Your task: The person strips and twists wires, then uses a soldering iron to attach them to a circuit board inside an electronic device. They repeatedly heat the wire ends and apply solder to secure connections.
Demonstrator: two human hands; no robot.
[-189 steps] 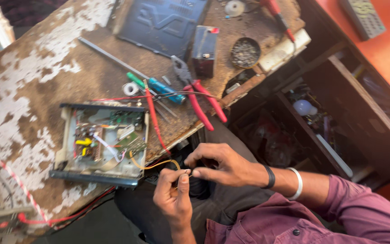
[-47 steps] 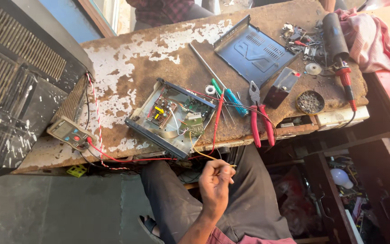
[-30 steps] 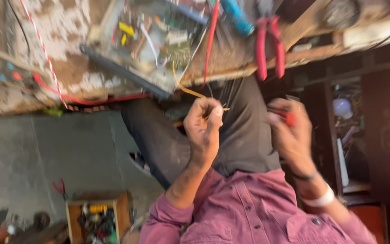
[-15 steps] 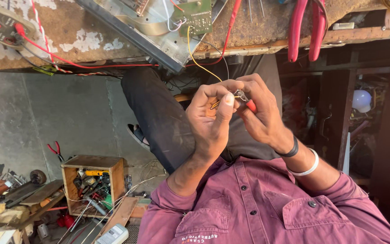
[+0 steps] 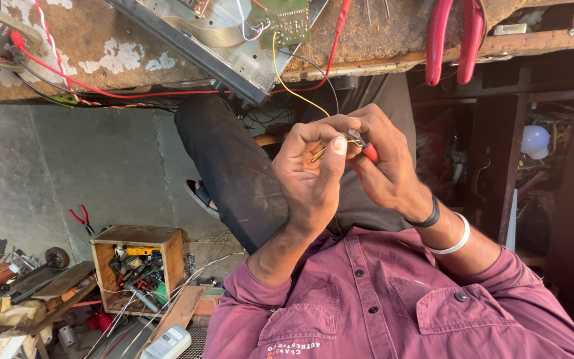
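Head view, left to right: a wooden box of tools point(image 5: 137, 266) sits on the floor, red test leads point(image 5: 101, 90) trail along the workbench edge point(image 5: 48, 73), and an opened metal chassis point(image 5: 227, 46) overhangs it. Left hand point(image 5: 313, 179) pinches the yellow wire point(image 5: 297, 93) coming from the chassis; right hand point(image 5: 386, 166) grips a small red-handled tool point(image 5: 365, 147) against the wire's end. Red pliers point(image 5: 456, 36) lie above.
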